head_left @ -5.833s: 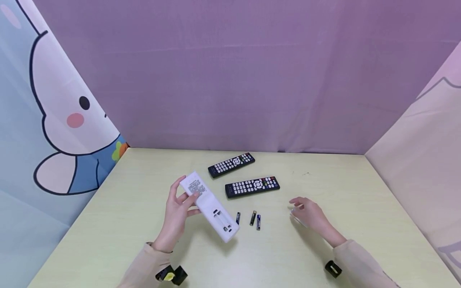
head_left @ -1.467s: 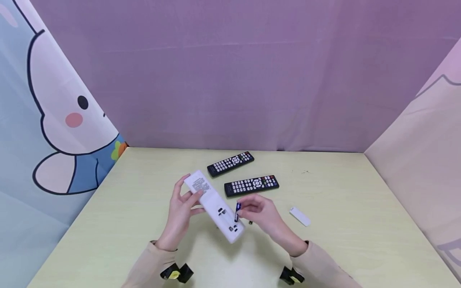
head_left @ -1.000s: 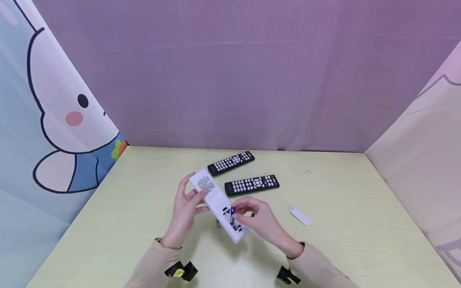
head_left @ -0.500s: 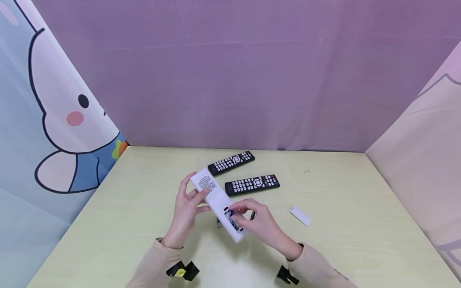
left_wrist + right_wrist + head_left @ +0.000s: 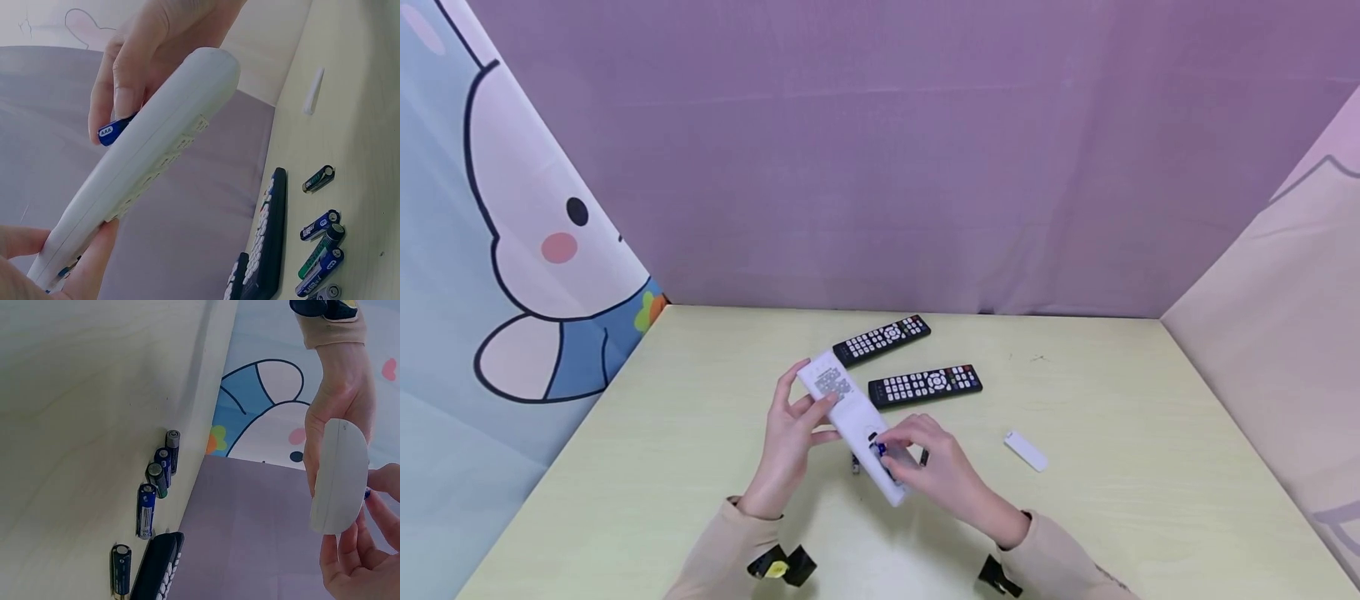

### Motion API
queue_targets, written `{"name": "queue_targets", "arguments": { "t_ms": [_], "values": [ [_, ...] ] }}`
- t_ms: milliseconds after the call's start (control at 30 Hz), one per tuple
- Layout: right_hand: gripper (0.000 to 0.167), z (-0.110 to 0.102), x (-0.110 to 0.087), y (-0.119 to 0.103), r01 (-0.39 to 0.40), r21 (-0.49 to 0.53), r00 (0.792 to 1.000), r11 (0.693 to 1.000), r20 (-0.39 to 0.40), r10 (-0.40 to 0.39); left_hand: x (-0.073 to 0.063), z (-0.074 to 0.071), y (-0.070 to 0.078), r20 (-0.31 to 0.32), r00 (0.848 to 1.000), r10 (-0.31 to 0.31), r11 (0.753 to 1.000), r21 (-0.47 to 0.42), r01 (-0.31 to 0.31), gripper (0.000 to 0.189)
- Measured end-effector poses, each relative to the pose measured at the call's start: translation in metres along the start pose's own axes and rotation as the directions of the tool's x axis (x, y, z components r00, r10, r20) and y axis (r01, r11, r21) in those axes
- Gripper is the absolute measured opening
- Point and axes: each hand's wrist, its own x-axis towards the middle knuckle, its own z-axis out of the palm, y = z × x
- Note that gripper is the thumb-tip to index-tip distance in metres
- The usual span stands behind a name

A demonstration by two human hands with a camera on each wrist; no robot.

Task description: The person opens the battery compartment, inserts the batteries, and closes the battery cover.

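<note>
My left hand (image 5: 790, 437) holds a white remote control (image 5: 853, 421) tilted above the table, its back facing up and its battery compartment uncovered. Between thumb and fingers, my right hand (image 5: 943, 471) pinches a blue AAA battery (image 5: 115, 130) at that compartment. In the head view, the fingers hide most of this battery (image 5: 881, 448); how far it sits inside I cannot tell. The remote's white battery cover (image 5: 1025, 451) lies on the table to the right. From the right wrist, the remote (image 5: 340, 478) appears end-on, with the compartment out of sight.
Two black remotes, one farther back (image 5: 882, 341) and one nearer (image 5: 925, 386), lie buttons up behind the hands. Several loose batteries (image 5: 320, 272) lie on the table (image 5: 700, 433) below the white remote, mostly hidden from the head view. A purple cloth (image 5: 880, 167) hangs behind the table.
My right hand has put the battery cover down on the right, taken a blue battery and brought it left into the compartment area. The white remote has shifted slightly right.
</note>
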Motion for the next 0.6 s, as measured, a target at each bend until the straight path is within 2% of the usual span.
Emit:
{"name": "queue_targets", "arguments": {
  "t_ms": [200,467,600],
  "values": [
    [0.030,0.0010,-0.0022,0.0041,0.031,-0.059,0.999,0.998,0.039,-0.029,-0.0011,0.0016,0.0001,0.004,1.000,-0.001,1.000,-0.010,0.001,0.061],
    [0.061,0.0035,-0.0050,0.0025,0.099,-0.143,0.988,0.985,0.132,-0.080,-0.0003,0.0018,0.0026,0.001,1.000,0.002,1.000,-0.021,-0.002,0.061],
    [0.069,0.0041,-0.0073,0.0013,0.099,-0.168,0.984,0.981,0.161,-0.072,-0.0003,0.0010,0.0046,-0.009,1.000,-0.001,1.000,-0.026,0.001,0.060]
  ]
}}
